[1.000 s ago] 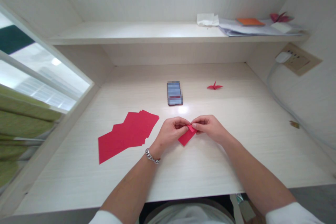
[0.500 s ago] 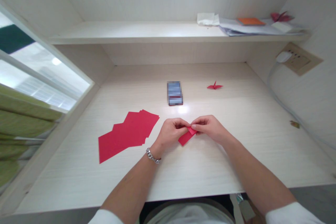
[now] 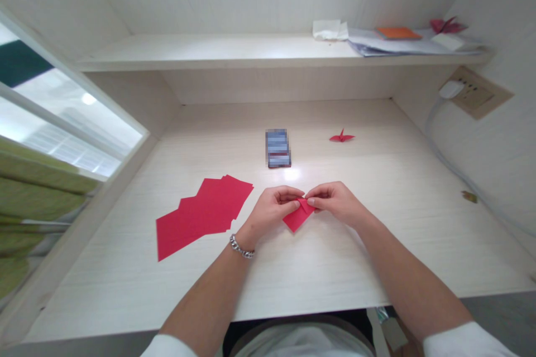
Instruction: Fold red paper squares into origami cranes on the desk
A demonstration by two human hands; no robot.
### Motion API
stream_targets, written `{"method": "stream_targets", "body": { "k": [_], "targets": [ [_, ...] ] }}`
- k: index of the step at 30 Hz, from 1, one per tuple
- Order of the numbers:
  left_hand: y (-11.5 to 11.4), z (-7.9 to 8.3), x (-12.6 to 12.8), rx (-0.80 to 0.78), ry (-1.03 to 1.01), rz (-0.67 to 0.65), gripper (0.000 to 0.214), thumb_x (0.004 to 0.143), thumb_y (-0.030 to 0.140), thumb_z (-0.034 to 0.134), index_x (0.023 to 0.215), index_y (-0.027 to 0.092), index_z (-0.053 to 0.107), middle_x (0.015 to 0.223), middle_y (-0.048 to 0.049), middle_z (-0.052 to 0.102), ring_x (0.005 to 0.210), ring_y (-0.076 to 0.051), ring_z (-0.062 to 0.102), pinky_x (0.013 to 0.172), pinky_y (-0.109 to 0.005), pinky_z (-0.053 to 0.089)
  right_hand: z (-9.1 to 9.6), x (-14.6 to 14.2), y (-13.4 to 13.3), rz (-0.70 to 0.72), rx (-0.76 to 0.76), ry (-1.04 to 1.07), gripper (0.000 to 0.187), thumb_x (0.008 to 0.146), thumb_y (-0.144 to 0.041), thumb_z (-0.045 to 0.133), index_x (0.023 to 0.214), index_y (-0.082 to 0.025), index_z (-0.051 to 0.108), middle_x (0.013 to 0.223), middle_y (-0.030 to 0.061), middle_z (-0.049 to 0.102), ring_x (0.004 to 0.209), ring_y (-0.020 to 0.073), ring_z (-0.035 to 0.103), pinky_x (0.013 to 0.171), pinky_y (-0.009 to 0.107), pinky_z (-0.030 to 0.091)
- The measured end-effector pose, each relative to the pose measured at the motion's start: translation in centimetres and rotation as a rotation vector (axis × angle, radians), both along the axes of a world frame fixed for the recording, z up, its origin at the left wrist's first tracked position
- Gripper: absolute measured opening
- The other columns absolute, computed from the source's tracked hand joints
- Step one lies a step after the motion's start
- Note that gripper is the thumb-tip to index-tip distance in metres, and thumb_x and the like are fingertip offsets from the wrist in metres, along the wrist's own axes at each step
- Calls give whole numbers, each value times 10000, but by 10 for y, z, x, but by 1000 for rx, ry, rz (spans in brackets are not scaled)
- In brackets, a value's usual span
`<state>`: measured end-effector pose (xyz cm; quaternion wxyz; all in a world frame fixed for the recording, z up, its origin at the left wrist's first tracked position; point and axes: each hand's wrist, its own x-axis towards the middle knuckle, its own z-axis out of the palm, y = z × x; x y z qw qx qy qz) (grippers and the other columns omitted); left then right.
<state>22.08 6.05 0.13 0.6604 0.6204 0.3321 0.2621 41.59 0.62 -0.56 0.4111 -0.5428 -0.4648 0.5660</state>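
Between my two hands is a small folded piece of red paper point(image 3: 295, 221), with a crease and a flap at its top. My left hand point(image 3: 273, 209) pinches its upper left side, thumb on top and fingers behind. Thumb and fingers of my right hand point(image 3: 330, 201) grip the upper right corner. The undersides of the paper and some fingertips are hidden. Left of my left hand lies a fanned stack of red paper sheets point(image 3: 205, 206). A small red paper crane point(image 3: 342, 136) sits beyond my right hand.
A phone point(image 3: 278, 148) with a blurred screen lies on the desk past my hands. Above runs a shelf point(image 3: 201, 47) with papers, an orange pad point(image 3: 397, 33) and a larger folded red paper figure point(image 3: 447, 25). On the right, a white cable point(image 3: 444, 164) hangs from a wall socket point(image 3: 481, 93).
The folded red paper has opened out wider below my fingers, showing more of its face. My left thumb has shifted onto its upper part; both hands stay in nearly the same place.
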Motion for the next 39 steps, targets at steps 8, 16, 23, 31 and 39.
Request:
{"method": "stream_targets", "body": {
  "k": [8, 16, 23, 31, 39],
  "targets": [
    [0, 2, 1, 97, 102, 4, 178, 724, 124, 624, 868, 131, 728, 863, -75, 737, 758, -166, 667, 680, -256, 520, -2, 1, 1, -5, -25, -7, 170, 672, -233, 735, 818, -147, 748, 686, 32, 708, 609, 132, 624, 597, 253, 498],
    [0, 0, 1, 39, 59, -14, 199, 722, 190, 686, 910, 130, 716, 899, -92, 738, 803, -192, 679, 709, -284, 536, -2, -1, 0, -13, 2, -53, 159, 681, -248, 724, 811, -160, 753, 697, 38, 718, 624, 153, 643, 591, 265, 504],
    [0, -2, 2, 49, 13, 162, 226, 718, 274, 743, 875, 121, 692, 878, -106, 730, 771, -182, 674, 706, -283, 532, -1, -8, 1, -162, 97, 42, 292, 613, -283, 803, 860, -155, 713, 742, 35, 710, 656, 160, 649, 614, 282, 522],
    [-4, -3, 6, 52, -18, 97, 235, 759, 323, 716, 893, 130, 709, 892, -104, 732, 793, -182, 664, 712, -276, 516, 0, -16, 0, -279, 156, 118, 383, 603, -283, 827, 938, -164, 685, 737, 27, 699, 683, 161, 657, 636, 281, 529],
    [-5, -2, 8, 40, -16, 102, 251, 752, 344, 724, 871, 124, 702, 874, -103, 729, 772, -181, 653, 696, -276, 504, -2, -18, 0, -369, 169, 176, 372, 600, -307, 839, 908, -163, 690, 796, 61, 735, 741, 195, 691, 698, 329, 571]
  ]
}}
